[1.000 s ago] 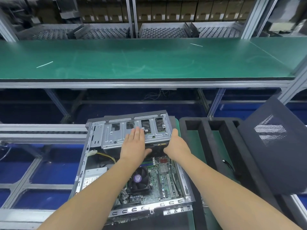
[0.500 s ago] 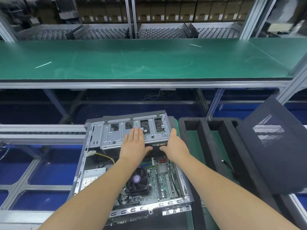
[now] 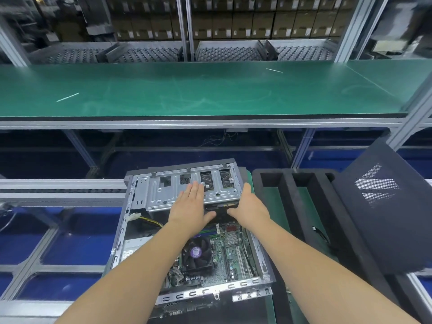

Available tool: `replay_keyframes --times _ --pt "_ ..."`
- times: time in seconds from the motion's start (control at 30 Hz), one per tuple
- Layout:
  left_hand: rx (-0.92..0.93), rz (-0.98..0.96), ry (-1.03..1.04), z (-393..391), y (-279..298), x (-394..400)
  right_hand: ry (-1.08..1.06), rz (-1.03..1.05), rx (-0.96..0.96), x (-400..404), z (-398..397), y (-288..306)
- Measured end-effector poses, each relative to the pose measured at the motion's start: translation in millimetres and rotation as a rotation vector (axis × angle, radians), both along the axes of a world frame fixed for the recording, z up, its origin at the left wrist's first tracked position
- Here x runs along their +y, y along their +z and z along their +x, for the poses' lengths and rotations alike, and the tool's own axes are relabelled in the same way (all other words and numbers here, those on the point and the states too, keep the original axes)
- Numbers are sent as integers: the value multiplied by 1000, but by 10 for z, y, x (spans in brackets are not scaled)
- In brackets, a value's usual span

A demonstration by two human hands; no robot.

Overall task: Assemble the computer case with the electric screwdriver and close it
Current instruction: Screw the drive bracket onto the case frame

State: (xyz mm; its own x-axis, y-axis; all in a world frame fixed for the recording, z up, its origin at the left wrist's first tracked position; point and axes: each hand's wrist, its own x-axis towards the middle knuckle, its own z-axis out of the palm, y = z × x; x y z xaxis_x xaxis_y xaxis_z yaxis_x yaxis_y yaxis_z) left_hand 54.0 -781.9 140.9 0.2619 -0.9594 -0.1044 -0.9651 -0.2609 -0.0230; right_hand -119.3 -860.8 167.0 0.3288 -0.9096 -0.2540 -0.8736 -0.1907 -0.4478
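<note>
The open computer case [image 3: 187, 230] is shown; the left hand [image 3: 189, 206] lies flat, fingers released, on its drive cage [image 3: 163, 190], whose right end is grasped by the right hand [image 3: 247, 206].

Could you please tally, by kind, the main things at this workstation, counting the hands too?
Hands: 2, left hand and right hand
Computer case: 1
Cooling fan: 1
Black side panel: 1
Black foam tray: 1
Total: 6
</note>
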Motion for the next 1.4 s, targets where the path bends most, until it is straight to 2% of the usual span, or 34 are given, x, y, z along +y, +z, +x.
replay_keyframes --times 0.17,0.3,0.4,0.47,0.6,0.73,0.93,1.1,1.27,1.4 --pt "23 -31 -1 8 -24 -7 -10 -7 10 -27 11 -48" --pt "128 -24 3 62 32 -18 -1 -9 7 -41 23 -64" --pt "315 -41 42 134 216 19 129 -212 72 -30 60 13" --pt "343 -131 77 163 326 115 243 -351 28 -10 180 121" --pt "403 -288 279 124 490 553 504 -390 -39 225 586 311" --pt "422 -487 523 8 620 1253 749 -323 -91 754 975 372" --pt "380 -629 929 -207 591 2675 1135 -329 -213 2019 1281 358" --pt "390 -619 1201 -461 401 3864 1377 -260 -231 3179 1320 215" --pt "390 -534 1375 -626 132 4939 1564 -284 -99 4099 1307 -53" --pt "410 -449 1508 -551 -163 5687 1613 -245 -17 4747 1435 -285"
